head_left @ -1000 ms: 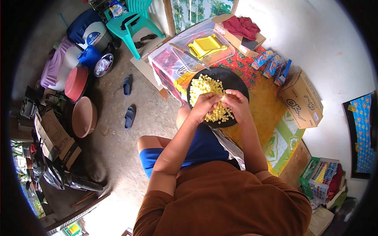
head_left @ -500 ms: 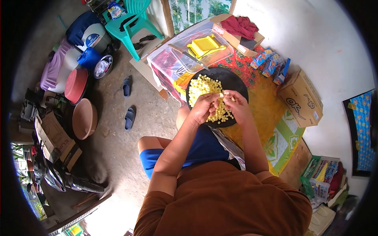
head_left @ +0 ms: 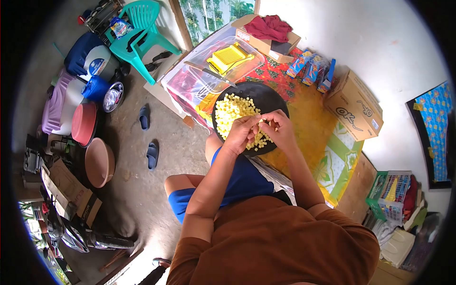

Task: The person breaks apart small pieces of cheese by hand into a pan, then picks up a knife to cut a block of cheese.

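A round black pan (head_left: 278, 97) holds a heap of small pale yellow cubes (head_left: 232, 110), piled mostly on its left side. Over the pan's near part, my left hand (head_left: 241, 135) is closed in a pinch, with thumb and forefinger pressed together. My right hand (head_left: 281, 130) pinches right beside it, so the fingertips of both hands nearly meet above the cubes. Whatever sits between the fingertips is too small to make out. Several loose cubes lie just under the hands.
Behind the pan are a knife (head_left: 209, 72), a clear plastic container (head_left: 183, 88) and a yellow slotted slicer (head_left: 230, 59). Cardboard boxes (head_left: 354, 107) and blue packets (head_left: 311, 69) line the wall. Slippers (head_left: 152, 154), basins (head_left: 99, 162) and a green chair (head_left: 137, 42) stand left.
The view has turned slightly, so the pan and table appear farther left. Both hands stay pinched together over the cubes. A dark leg and sandalled foot now show at the bottom edge.
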The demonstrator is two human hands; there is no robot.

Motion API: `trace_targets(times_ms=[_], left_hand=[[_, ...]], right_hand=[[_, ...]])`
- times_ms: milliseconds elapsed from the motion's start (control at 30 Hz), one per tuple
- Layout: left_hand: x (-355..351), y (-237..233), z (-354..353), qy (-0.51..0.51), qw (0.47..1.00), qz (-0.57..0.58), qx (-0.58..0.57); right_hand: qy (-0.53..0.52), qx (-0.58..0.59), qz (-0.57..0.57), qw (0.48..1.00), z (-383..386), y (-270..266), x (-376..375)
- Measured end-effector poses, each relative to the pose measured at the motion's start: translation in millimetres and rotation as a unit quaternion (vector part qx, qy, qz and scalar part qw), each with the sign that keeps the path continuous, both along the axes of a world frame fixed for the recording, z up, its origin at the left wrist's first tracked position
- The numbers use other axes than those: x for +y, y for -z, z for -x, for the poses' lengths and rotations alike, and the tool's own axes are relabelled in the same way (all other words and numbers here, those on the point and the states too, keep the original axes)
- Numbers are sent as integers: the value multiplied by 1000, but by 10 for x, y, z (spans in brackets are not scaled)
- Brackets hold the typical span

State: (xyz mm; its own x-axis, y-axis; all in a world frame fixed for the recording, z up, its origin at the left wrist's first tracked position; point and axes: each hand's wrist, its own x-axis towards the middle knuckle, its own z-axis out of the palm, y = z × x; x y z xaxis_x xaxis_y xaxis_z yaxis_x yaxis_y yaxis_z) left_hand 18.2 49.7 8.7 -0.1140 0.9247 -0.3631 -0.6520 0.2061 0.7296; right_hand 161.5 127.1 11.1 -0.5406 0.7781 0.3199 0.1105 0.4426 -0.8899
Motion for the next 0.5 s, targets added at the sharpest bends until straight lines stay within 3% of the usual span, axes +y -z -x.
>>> trace_targets(times_ms=[267,500], left_hand=[[25,-53,-57,-6,1000,13,-10],[3,-15,-39,-17,1000,-3,-6]], right_hand=[[31,-9,-44,999,7,-104,-25],[15,25,61,998,14,12,4]])
